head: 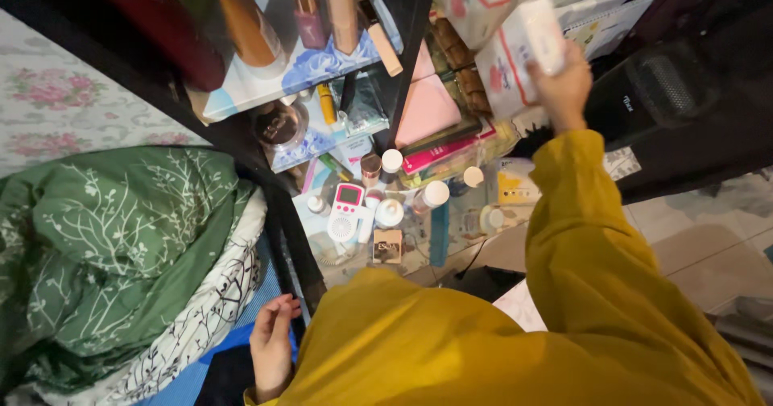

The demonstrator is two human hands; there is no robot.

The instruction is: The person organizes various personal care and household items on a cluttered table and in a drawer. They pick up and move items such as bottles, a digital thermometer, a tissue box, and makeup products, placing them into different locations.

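While our right arm is stretched up toward one o'clock, these lines set out where we stand.

Right hand: our right hand (564,84) is closed round a small white box (538,34), fingers wrapped over its lower end, raised at the shelf's upper tier.

White box: held clear of the shelves, just in front of the white-and-red tissue pack (506,80) at twelve to one o'clock.

Left hand: our left hand (272,343) hangs low at seven o'clock, fingers loosely curled and part open, holding nothing, near the black shelf post (294,245).

Below the box: a glass shelf (419,249) at six o'clock from it carries a white-and-pink handheld device (347,209), white-capped bottles (390,213) and a small brown box (387,246).

Further left: tall cosmetic bottles (304,7) lie on the top tier at eleven o'clock; a green leaf-print quilt (113,253) fills nine o'clock.

Step in hand: we judge the box is being carried at shelf height, lifted out or set in; we cannot tell which.

Next move calls for: a steady grip and a clear path past the tissue pack, since the stacked goods stand close and could topple.
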